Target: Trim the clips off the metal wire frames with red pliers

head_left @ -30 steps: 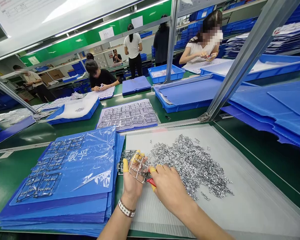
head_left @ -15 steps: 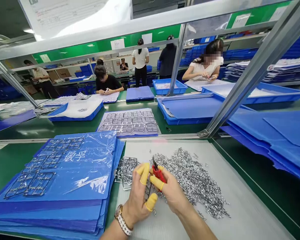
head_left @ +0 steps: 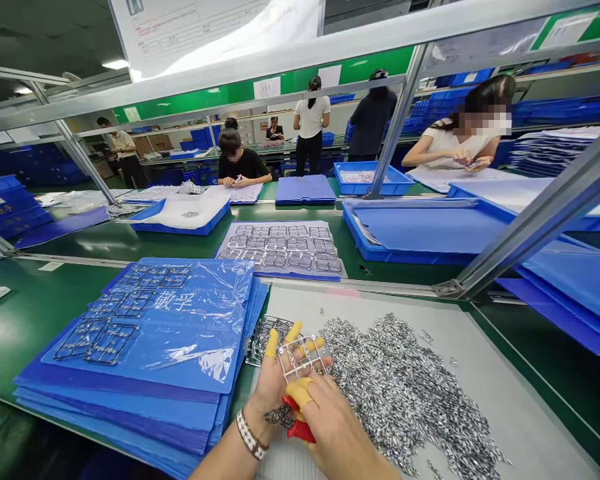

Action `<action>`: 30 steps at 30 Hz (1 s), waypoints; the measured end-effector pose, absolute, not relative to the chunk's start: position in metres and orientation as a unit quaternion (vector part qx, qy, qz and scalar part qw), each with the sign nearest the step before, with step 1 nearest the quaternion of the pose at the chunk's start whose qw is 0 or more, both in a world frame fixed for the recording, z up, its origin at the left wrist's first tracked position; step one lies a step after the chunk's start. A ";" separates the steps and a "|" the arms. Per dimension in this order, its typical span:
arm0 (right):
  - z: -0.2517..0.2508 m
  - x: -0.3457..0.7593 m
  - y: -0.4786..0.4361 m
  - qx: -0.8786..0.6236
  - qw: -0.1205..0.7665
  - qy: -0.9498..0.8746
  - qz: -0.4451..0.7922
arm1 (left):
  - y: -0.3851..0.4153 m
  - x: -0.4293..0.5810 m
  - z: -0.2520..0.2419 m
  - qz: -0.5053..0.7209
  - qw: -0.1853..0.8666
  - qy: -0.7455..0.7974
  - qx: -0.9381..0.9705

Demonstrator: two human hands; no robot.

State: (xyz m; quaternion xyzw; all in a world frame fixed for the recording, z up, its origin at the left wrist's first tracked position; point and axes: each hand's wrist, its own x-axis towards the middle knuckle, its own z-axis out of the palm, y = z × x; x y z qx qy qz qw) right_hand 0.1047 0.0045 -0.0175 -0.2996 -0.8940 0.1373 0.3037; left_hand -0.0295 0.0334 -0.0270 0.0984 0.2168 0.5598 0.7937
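Note:
My left hand (head_left: 266, 381), palm up with yellow covers on its fingertips, holds a small shiny rectangular frame (head_left: 304, 369) with thin cross-bars. The frame lies across the spread fingers. In my right hand (head_left: 336, 417) are red-handled nippers (head_left: 301, 431), their dark jaws pointing left towards my left wrist. Its covered fingers also reach the frame's lower edge. Just beyond my left hand lie more frames (head_left: 266, 332), partly hidden. A large heap of small shiny metallic-looking pieces (head_left: 400, 380) spreads to the right of my hands on a whitish sheet (head_left: 485, 347).
Left of me is a stack of blue sheets (head_left: 200, 360) with several frames (head_left: 111, 341) on top. A sheet of framed parts (head_left: 280, 247) lies ahead, near a blue tray (head_left: 410, 230). A metal post (head_left: 525, 213) rises at right. Several people work beyond.
The nippers have swung from pointing up to pointing left, lower in my right hand. My left hand has turned palm up, showing the frame. The view has shifted left.

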 end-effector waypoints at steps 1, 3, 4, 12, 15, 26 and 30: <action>-0.016 0.106 0.004 -0.305 0.300 -0.892 0.146 | 0.034 -0.030 -0.027 0.569 0.787 0.221 0.091; -0.012 0.112 0.007 -0.329 0.300 -0.882 0.153 | 0.033 -0.029 -0.027 0.588 0.770 0.234 0.078; -0.009 0.115 0.010 -0.353 0.299 -0.875 0.146 | 0.033 -0.028 -0.027 0.596 0.762 0.241 0.075; 0.004 0.116 0.035 -0.501 0.145 -0.850 0.074 | 0.026 -0.018 -0.020 0.607 0.735 0.275 0.128; 0.006 0.112 0.035 -0.502 0.132 -0.850 0.090 | 0.026 -0.018 -0.018 0.609 0.731 0.278 0.134; 0.010 0.113 0.035 -0.500 0.129 -0.853 0.069 | 0.026 -0.016 -0.024 0.614 0.717 0.293 0.150; 0.014 0.111 0.031 -0.504 0.116 -0.856 0.012 | 0.026 -0.017 -0.024 0.605 0.715 0.311 0.163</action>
